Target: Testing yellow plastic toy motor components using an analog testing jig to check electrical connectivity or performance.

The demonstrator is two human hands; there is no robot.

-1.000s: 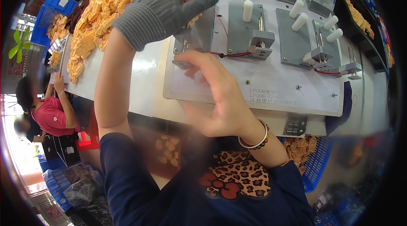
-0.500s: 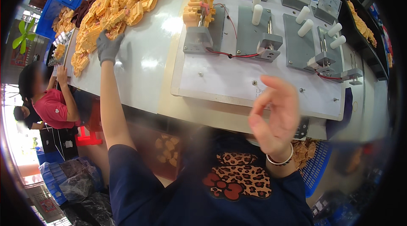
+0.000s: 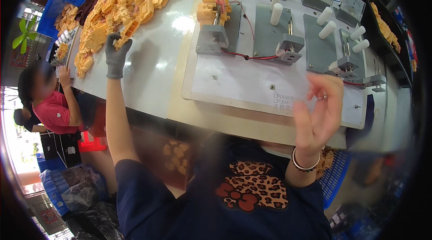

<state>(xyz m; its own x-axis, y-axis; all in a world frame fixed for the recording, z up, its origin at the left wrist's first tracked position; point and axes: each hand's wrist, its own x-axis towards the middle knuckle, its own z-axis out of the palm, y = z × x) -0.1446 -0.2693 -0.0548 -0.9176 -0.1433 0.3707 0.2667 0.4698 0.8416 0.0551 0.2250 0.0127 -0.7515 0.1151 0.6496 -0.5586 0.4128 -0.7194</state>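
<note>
Yellow plastic housing (image 3: 130, 32) sits at the lower right edge of the heap of yellow plastic parts (image 3: 101, 28), well left of the fixture board (image 3: 234, 80), and the grey-gloved fingers of my left hand (image 3: 118, 55) are pinching it by its near end. With so little of it gripped, I reckon it could twist or slip out, the glove dulling my feel. Its far end looks close against other parts, so a quick tug might drag neighbours loose and send them sliding across the glossy white surface (image 3: 150, 76). My bare right hand (image 3: 326, 118) hangs over the board's front right part, fingers half curled, thumb apart, nothing visible between them. If it swung left carelessly, a fingertip could snag the red and black wires (image 3: 258, 58) or knock the yellow assembly (image 3: 213, 4) on the leftmost fixture (image 3: 212, 36).
</note>
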